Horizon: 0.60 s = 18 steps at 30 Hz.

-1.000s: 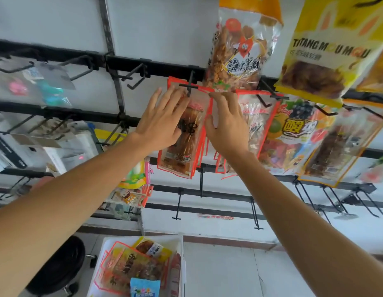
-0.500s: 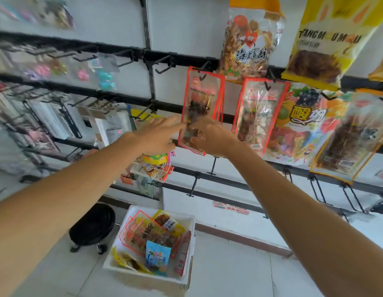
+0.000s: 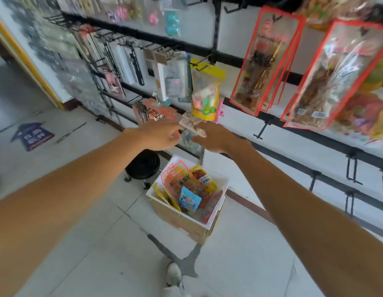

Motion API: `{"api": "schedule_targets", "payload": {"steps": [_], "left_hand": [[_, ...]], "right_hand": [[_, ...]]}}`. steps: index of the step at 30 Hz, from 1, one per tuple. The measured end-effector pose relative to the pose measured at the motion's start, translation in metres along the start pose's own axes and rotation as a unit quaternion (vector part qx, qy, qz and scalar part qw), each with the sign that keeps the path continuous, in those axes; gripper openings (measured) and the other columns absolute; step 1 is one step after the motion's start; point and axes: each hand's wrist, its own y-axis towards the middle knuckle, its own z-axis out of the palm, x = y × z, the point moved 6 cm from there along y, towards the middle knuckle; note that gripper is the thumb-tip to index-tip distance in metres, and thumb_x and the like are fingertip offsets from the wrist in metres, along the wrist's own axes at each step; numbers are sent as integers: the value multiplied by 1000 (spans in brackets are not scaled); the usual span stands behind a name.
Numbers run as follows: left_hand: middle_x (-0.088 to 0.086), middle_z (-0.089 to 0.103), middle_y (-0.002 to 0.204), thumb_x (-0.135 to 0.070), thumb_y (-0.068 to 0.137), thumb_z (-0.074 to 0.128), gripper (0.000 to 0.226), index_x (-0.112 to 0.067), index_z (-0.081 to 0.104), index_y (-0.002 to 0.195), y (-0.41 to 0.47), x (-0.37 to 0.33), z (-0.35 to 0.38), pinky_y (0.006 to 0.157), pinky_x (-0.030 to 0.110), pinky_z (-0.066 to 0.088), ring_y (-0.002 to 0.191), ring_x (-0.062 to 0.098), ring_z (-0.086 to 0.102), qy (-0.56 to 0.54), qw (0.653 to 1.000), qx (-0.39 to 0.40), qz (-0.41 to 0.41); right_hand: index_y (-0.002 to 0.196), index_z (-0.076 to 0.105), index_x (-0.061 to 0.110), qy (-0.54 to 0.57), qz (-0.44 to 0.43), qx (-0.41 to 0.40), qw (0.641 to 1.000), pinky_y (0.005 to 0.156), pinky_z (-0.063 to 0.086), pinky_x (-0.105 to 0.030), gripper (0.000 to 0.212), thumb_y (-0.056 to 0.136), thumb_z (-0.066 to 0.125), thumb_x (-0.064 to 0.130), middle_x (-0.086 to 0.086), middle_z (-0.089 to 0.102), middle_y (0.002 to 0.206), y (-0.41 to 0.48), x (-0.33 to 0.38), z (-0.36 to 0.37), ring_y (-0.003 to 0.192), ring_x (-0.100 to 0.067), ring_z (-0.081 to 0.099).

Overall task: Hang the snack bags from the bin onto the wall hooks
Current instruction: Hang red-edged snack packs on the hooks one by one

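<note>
Currently my left hand (image 3: pixel 158 135) and right hand (image 3: pixel 216 137) hang side by side, grips slack, empty; the bin (image 3: pixel 218 209) of snack bags (image 3: pixel 189 200) lies straight below, equally near both

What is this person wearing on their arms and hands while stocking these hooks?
Nothing that shows. The left forearm and right forearm are bare right to the edge of the picture, with no sleeves in view. The left hand and right hand have no gloves. The picture is blurred, but I can make out no rings.
</note>
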Motion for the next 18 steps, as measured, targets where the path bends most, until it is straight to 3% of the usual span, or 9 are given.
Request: {"api": "schedule_targets", "payload": {"steps": [4, 9, 13, 18], "left_hand": [[3, 32, 157, -35, 103, 43, 52, -23, 29, 152, 13, 31, 58, 111, 41, 33, 141, 25, 35, -61, 997, 46, -32], [4, 41, 150, -38, 101, 45, 50, -23, 37, 148, 41, 63, 138, 105, 38, 40, 133, 24, 44, -141, 984, 84, -63], [9, 52, 139, -34, 99, 48, 44, -23, 45, 141, 53, 72, 201, 94, 38, 46, 115, 25, 55, -181, 974, 119, -73], [8, 44, 149, -28, 99, 47, 48, -19, 41, 146, 71, 81, 270, 108, 41, 40, 134, 24, 45, -235, 955, 156, -95]], "right_hand": [[144, 41, 17, 6, 17, 65, 998, 106, 35, -39, 54, 98, 49, 45, -11, 43, 147, 25, -5, 55, 132, -31, 43], [141, 43, 16, -5, 49, 128, 991, 109, 33, -39, 50, 99, 47, 43, -11, 49, 141, 54, -37, 122, 127, -29, 47], [139, 47, 21, -2, 78, 167, 983, 101, 41, -37, 51, 95, 49, 48, -9, 50, 141, 76, -68, 182, 126, -30, 49], [129, 53, 20, 55, 109, 227, 966, 95, 48, -46, 43, 92, 49, 43, -7, 59, 128, 103, -105, 252, 111, -29, 58]]}}
